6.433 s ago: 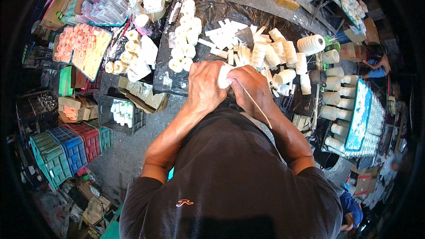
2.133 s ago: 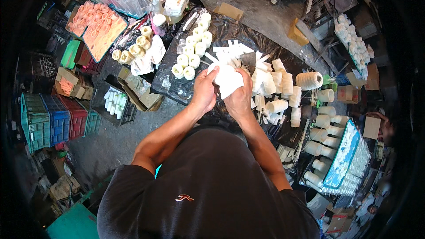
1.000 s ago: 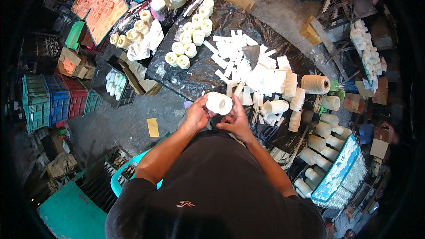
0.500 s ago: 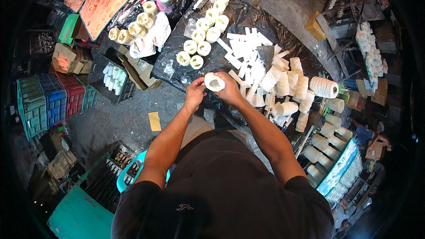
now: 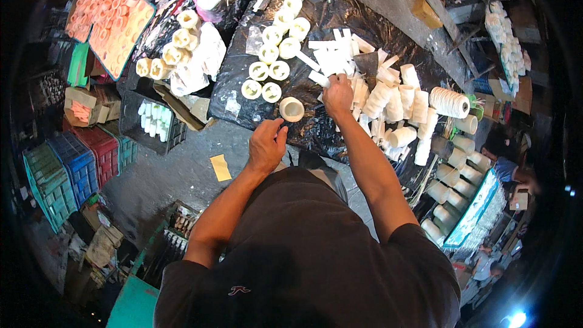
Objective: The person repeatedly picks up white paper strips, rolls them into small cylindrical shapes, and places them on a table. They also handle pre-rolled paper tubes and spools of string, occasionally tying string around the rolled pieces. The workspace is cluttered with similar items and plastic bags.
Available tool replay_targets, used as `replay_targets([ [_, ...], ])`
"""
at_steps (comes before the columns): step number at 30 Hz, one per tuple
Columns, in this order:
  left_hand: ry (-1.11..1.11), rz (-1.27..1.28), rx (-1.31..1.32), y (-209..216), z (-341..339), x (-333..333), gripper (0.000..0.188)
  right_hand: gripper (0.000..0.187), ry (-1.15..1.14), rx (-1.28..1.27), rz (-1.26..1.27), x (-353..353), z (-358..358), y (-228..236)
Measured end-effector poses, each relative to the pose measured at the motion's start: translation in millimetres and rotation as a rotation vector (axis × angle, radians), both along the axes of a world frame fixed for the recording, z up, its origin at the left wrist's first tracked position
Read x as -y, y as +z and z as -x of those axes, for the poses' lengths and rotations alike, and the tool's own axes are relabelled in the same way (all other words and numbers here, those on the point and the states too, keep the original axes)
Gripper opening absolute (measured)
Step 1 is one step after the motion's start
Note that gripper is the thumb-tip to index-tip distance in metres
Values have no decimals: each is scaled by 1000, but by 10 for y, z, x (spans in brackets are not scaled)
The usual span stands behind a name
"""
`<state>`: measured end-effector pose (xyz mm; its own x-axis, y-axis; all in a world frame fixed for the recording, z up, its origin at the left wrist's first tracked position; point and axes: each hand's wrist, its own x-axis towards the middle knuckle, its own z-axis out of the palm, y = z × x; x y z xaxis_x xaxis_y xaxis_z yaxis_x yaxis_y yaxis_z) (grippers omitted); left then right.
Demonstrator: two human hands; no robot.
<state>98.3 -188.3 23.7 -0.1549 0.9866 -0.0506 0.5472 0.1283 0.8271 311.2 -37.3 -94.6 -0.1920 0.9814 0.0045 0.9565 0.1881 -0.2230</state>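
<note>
A hollow cream-coloured cup-like cylinder (image 5: 292, 109) stands on the black plastic sheet (image 5: 240, 61) at the near edge of the work surface, its round opening facing up. My left hand (image 5: 267, 147) is just below it, touching nothing, thumb and forefinger apart. To the right, my right hand (image 5: 338, 96) reaches into a heap of white flat pieces (image 5: 333, 59). Its fingertips close on the end of a short white strip (image 5: 319, 79). Two uneven rows of similar pale hollow cylinders (image 5: 279, 70) stand beyond the cup.
Ribbed cream cylinders (image 5: 378, 100) lie piled right of my right hand, beside a large spool of white cord (image 5: 449, 102). Hollow pieces (image 5: 176, 56) and a tray of orange rings (image 5: 115, 18) are far left. Plastic crates (image 5: 73, 161) stand on the floor at left.
Both hands have let go of the cup, which now stands on the sheet. My left hand has drawn back toward me; my right hand has moved right and away to the white pieces.
</note>
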Motion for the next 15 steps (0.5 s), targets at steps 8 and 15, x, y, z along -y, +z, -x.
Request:
replay_targets([
  [8, -312, -96, -336, 90, 13, -429, 31, 30, -9, 69, 154, -66, 5, 94],
  [15, -361, -93, -413, -127, -54, -450, 13, 22, 38, -15, 146, 135, -151, 263],
])
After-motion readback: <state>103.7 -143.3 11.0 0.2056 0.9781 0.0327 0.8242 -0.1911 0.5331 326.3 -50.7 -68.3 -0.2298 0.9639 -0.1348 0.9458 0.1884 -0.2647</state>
